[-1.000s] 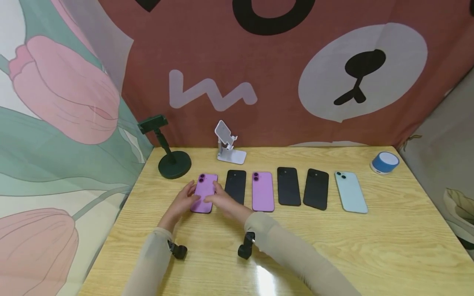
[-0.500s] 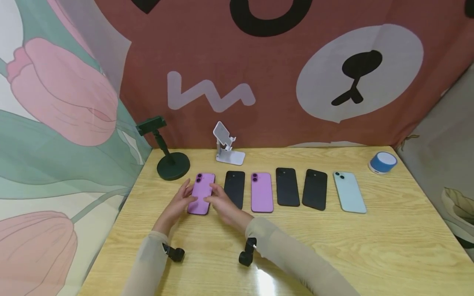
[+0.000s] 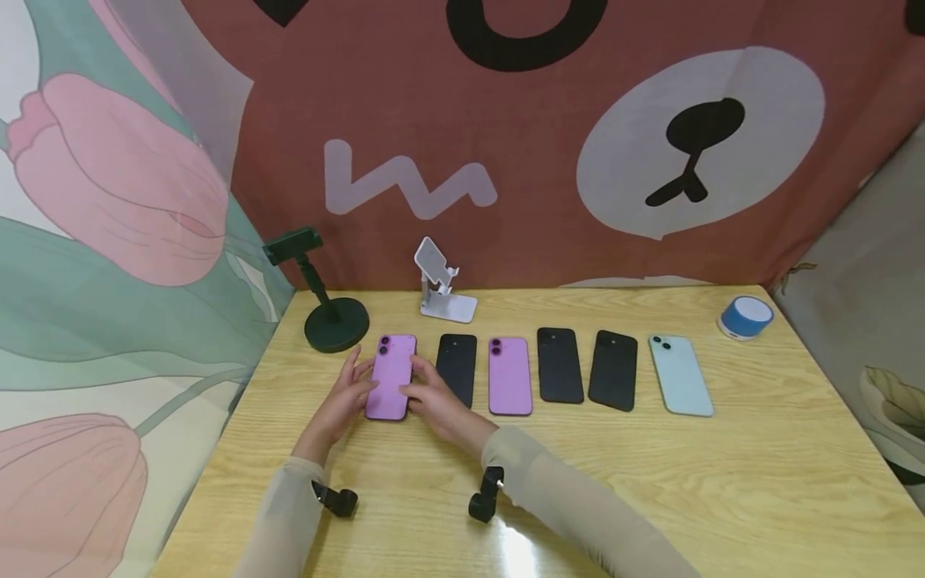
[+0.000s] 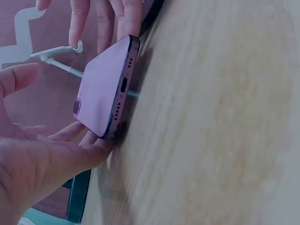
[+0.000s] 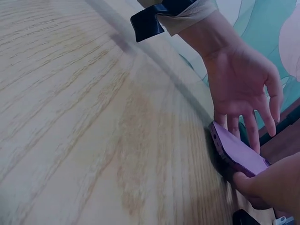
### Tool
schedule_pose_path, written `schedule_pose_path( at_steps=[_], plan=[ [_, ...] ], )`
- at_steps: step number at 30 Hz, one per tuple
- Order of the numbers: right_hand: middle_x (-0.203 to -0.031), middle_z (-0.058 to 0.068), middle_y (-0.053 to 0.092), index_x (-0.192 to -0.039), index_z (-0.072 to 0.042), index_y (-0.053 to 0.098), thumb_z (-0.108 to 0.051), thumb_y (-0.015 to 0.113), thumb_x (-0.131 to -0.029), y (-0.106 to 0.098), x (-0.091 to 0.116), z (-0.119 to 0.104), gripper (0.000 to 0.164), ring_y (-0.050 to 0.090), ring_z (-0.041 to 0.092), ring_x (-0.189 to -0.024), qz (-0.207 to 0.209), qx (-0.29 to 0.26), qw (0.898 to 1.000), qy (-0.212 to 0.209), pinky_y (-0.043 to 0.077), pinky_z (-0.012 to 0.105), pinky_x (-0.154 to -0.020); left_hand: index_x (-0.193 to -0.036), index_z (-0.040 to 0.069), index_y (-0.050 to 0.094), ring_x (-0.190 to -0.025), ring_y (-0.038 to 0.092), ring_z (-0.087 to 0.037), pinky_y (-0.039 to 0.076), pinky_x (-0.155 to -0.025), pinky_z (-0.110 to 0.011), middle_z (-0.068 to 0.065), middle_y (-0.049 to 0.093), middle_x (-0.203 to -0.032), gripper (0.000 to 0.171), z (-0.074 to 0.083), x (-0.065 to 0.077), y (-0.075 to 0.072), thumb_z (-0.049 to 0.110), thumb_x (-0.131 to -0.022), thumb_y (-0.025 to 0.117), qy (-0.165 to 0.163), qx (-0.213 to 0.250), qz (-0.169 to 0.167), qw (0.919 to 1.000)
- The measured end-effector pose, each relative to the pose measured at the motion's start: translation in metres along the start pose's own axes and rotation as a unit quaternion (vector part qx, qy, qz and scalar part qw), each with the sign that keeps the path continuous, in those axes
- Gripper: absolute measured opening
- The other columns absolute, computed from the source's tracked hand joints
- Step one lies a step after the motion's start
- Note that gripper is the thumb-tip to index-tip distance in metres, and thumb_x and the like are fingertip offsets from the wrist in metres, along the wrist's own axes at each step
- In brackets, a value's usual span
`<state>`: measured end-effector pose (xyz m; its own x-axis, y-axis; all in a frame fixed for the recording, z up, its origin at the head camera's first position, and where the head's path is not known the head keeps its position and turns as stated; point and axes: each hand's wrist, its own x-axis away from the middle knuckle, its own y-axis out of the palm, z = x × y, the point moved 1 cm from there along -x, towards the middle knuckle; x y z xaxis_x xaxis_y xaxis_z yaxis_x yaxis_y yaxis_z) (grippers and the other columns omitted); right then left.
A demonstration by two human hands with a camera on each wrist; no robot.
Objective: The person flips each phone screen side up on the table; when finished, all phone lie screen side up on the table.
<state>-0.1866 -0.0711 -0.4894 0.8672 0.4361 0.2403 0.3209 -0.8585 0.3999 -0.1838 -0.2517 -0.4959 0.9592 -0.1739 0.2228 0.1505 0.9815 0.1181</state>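
- Sleeves (image 3: 571,490) and strapped wrist cameras (image 3: 340,502) are occupying the near side of a wooden table (image 3: 426,534).
- Left hand (image 3: 338,408) is lying along one long edge of a purple phone (image 3: 391,379), its fingers relaxed and nearly straight, its thumb hovering beside the back rather than clenching.
- Right hand (image 3: 438,401) is flanking the opposite edge, fingers loose and touching the side; how firmly its thumb is pressing, the views are not telling.
- Purple phone is sitting at the left end of a row of six, back upward, its long axis running away from the person, far end leaning slightly right; camera lenses (image 3: 385,345) are marking the far left corner, while the charging port (image 4: 124,85) is facing the near side.
- Risk, by judgement, is coming from that light contact: smooth edges could be slipping from the fingers, an uneven push could be twisting the phone askew, or right-hand knuckles could be nudging the neighbouring black phone (image 3: 458,369).
- Second purple phone (image 3: 510,381), two dark phones (image 3: 560,365) and a pale blue phone (image 3: 682,376) are continuing the row rightward.
- Green stand (image 3: 336,325), white stand (image 3: 450,307) and blue-and-white cylinder (image 3: 747,319) are standing farther back, before a printed backdrop (image 3: 405,88).
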Motion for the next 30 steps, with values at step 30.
schedule_pose_path(
  at_steps=[30],
  plan=[
    [-0.149,0.018,0.021,-0.149,-0.003,0.017,0.006,0.037,-0.089,-0.013,0.002,-0.009,0.063,0.049,0.015,-0.088,-0.047,-0.120,0.991,-0.020,0.046,0.035,-0.087,-0.153,0.015,-0.004,-0.137,0.017,-0.039,0.023,-0.105,-0.056,-0.017,0.002,-0.157,0.071,0.011,0.011,0.006,0.006,-0.097,0.039,0.014,0.037,-0.008,0.9992]
  ],
)
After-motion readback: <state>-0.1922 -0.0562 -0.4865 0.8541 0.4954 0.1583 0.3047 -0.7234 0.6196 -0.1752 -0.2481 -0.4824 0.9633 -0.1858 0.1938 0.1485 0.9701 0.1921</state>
